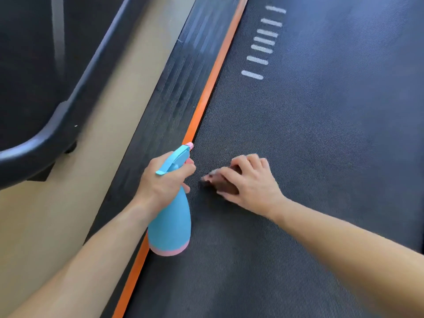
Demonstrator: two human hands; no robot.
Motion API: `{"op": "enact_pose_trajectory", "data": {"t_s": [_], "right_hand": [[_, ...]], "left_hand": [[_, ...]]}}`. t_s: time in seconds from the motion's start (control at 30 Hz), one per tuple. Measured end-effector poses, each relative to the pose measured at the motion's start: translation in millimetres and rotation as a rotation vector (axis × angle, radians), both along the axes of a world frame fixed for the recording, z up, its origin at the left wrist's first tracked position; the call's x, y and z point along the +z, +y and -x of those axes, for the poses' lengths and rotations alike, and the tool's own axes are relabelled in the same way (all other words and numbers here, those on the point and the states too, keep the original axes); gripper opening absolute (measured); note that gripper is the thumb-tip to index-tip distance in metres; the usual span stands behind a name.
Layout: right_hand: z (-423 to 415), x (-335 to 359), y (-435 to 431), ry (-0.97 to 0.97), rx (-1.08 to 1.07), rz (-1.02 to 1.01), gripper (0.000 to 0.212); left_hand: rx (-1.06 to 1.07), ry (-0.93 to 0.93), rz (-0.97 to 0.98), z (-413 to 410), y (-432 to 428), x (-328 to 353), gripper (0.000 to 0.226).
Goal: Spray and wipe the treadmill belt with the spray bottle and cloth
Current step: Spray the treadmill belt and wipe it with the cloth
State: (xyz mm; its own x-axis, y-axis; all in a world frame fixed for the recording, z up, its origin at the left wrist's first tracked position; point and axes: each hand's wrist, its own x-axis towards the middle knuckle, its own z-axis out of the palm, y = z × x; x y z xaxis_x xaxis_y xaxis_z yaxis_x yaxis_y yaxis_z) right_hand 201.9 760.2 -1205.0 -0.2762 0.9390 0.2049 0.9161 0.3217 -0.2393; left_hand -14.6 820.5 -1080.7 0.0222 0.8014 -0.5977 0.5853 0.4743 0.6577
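At the far left edge I see the curved dark frame (34,145) of a neighbouring machine, then a band of tan floor (103,134), then the treadmill's ribbed side rail (179,72) with an orange strip (213,76) along its inner edge.

Over that strip is the left hand (160,180). Its fingers are wrapped round the neck of the blue spray bottle (171,226), and one finger lies across the front, where the trigger would be. The bottle hangs in the air with its pink base above the strip and its pink nozzle aimed forward along the belt's left margin. I judge it is held ready there so a spray would land just ahead of the wiping hand and not on it.

Just to the right, close to the bottle but apart from it, the right hand (250,184) has its fingers curled over a small dark cloth (223,183), bunching it and pressing it flat onto the treadmill belt (321,134). Only the cloth's left end shows beyond the fingers. I read the low wrist as putting weight into the wipe.

Further right the textured belt runs on, with a ladder of white dashes (261,48) near the top. I cannot tell wet patches from dry ones.
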Motion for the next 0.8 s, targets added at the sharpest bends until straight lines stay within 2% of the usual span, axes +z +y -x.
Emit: {"op": "enact_pose_trajectory", "data": {"t_s": [0.07,0.13,0.2,0.3,0.43,0.5,0.57,0.63,0.73,0.8], "right_hand": [[-33,2,46,-0.015,-0.287,-0.024,0.050],[-76,7,83,-0.018,-0.551,0.063,0.053],[-104,10,90,0.015,-0.659,0.138,0.055],[-92,10,44,-0.029,-0.551,0.065,0.054],[-32,8,-50,0.028,-0.185,0.059,0.056],[-19,9,-79,-0.008,0.028,0.098,0.058],[-27,10,-90,-0.053,0.098,0.120,0.058],[-58,12,-90,-0.061,-0.053,0.115,0.055],[-134,19,-100,-0.079,-0.502,0.183,0.056],[-165,25,-130,-0.049,-0.728,0.237,0.058]], "left_hand": [[-0.034,-0.004,0.007,-9,3,-2,0.029],[-0.066,-0.011,0.005,-19,6,-2,0.031],[-0.098,-0.024,0.001,-28,10,-1,0.028],[-0.121,-0.037,-0.002,-44,17,0,0.021],[-0.146,-0.035,0.024,-66,19,3,0.019],[-0.168,-0.025,0.048,-79,17,3,0.025],[-0.211,-0.023,0.066,-95,11,2,0.037],[-0.269,-0.017,0.078,-113,3,1,0.043],[-0.421,0.028,0.098,-142,-12,-1,0.031],[-0.529,0.043,0.108,-161,-22,-3,0.026]]}}
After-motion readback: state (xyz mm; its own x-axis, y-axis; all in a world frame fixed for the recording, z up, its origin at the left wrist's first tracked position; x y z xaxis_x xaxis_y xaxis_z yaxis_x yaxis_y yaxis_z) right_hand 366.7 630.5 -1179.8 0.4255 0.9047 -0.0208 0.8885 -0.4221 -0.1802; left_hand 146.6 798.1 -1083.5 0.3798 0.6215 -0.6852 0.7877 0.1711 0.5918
